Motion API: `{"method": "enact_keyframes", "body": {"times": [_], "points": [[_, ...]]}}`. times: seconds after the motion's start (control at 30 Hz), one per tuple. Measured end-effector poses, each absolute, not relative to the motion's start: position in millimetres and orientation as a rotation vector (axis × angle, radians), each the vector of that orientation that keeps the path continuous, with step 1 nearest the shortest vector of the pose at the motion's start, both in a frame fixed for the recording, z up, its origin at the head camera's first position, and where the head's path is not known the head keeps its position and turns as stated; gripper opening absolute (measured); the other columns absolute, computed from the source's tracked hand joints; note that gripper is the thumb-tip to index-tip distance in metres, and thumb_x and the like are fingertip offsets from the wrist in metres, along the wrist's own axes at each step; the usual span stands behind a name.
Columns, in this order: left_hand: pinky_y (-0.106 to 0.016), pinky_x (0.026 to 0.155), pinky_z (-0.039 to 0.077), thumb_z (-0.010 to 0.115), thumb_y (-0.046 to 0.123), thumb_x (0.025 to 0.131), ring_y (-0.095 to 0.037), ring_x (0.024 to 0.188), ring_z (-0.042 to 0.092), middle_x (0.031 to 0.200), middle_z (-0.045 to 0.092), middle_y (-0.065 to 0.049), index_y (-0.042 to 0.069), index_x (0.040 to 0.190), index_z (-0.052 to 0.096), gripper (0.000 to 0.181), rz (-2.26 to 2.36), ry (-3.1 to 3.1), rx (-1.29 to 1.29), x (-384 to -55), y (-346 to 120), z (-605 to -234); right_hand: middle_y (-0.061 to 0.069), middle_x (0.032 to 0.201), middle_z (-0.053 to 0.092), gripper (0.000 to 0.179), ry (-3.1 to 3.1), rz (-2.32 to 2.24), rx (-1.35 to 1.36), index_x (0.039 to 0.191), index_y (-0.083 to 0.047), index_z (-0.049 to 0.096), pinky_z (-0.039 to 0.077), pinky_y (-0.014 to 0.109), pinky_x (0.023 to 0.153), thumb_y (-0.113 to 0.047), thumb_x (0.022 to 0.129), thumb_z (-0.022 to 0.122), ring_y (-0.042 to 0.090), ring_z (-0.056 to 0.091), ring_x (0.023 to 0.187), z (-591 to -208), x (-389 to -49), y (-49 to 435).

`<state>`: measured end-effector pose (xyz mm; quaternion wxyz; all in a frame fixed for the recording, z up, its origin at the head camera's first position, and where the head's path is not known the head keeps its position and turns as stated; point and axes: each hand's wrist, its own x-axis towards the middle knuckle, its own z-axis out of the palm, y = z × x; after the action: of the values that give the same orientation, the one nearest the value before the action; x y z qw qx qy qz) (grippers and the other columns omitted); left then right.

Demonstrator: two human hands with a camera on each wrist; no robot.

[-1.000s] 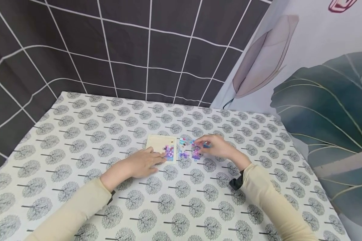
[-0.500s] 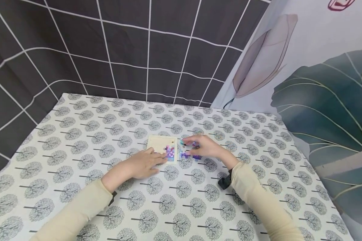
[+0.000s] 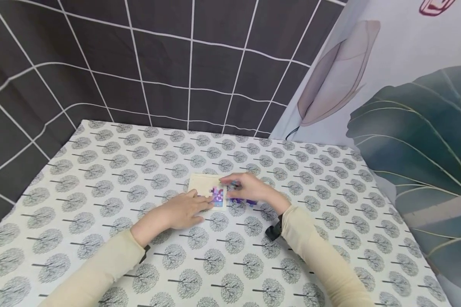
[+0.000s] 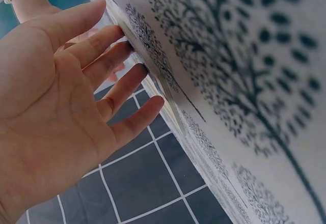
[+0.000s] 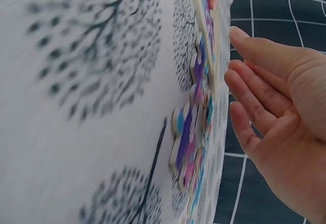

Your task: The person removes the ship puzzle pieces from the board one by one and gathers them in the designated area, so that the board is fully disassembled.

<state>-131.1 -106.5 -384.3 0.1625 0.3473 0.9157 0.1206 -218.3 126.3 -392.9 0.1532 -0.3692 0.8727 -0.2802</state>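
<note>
A shallow cream puzzle tray (image 3: 200, 181) lies flat on the table, with joined purple and blue jigsaw pieces (image 3: 217, 197) in its lower right part. My left hand (image 3: 182, 209) rests at the tray's near left side, its extended fingertips on the pieces. My right hand (image 3: 249, 187) hovers at the tray's right edge, above loose jigsaw pieces (image 5: 188, 137). In the right wrist view its thumb and fingers are apart and relaxed, and no piece shows between them. In the head view that hand hides part of the loose pieces and the tray's upper right corner.
A white tablecloth (image 3: 230, 243) printed with grey trees covers the table. Behind it hangs a dark curtain (image 3: 161, 59) with white grid lines. On the right is a pale curtain (image 3: 330, 128) with large leaf prints.
My right hand has moved left from the far side of the loose pieces to the tray's right edge. My left hand has stayed on the tray.
</note>
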Motion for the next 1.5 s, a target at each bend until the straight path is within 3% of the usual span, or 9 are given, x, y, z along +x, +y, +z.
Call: {"method": "enact_keyframes", "body": {"times": [0.3, 0.77, 1.03, 1.5], "points": [[-0.035, 0.084, 0.047, 0.052, 0.024, 0.094, -0.016, 0.093, 0.044, 0.148, 0.036, -0.004, 0.01, 0.14, 0.042, 0.05, 0.389, 2.608, 0.994, -134.3, -106.3, -386.5, 0.008, 0.119, 0.064, 0.047, 2.39, -0.741, -0.999, 0.127, -0.006, 0.056, 0.05, 0.026, 0.092, -0.017, 0.083, 0.069, 0.019, 0.061, 0.105, -391.7, -228.0, 115.7], [-0.038, 0.087, 0.047, 0.052, 0.026, 0.094, -0.017, 0.095, 0.046, 0.149, 0.034, -0.002, 0.012, 0.142, 0.039, 0.052, 0.341, 2.595, 1.004, -133.3, -106.3, -387.0, 0.0, 0.104, 0.065, 0.047, 2.433, -0.684, -0.766, 0.121, -0.009, 0.061, 0.049, 0.023, 0.089, -0.009, 0.076, 0.075, 0.012, 0.058, 0.096, -391.8, -228.4, 97.3], [-0.037, 0.085, 0.047, 0.052, 0.026, 0.094, -0.017, 0.095, 0.045, 0.149, 0.035, -0.003, 0.011, 0.142, 0.04, 0.052, 0.327, 2.598, 1.0, -132.6, -107.2, -384.4, 0.0, 0.092, 0.063, 0.041, 2.475, -0.63, -0.876, 0.114, -0.008, 0.066, 0.048, 0.023, 0.081, -0.013, 0.075, 0.077, 0.012, 0.056, 0.086, -390.5, -229.1, 91.3], [-0.036, 0.084, 0.048, 0.052, 0.026, 0.094, -0.018, 0.096, 0.045, 0.149, 0.035, -0.003, 0.01, 0.142, 0.039, 0.053, 0.313, 2.597, 1.0, -131.8, -108.2, -383.2, 0.0, 0.088, 0.061, 0.037, 2.536, -0.572, -1.094, 0.11, -0.009, 0.067, 0.047, 0.018, 0.072, -0.013, 0.074, 0.076, 0.011, 0.053, 0.078, -390.0, -225.9, 91.9]]}}
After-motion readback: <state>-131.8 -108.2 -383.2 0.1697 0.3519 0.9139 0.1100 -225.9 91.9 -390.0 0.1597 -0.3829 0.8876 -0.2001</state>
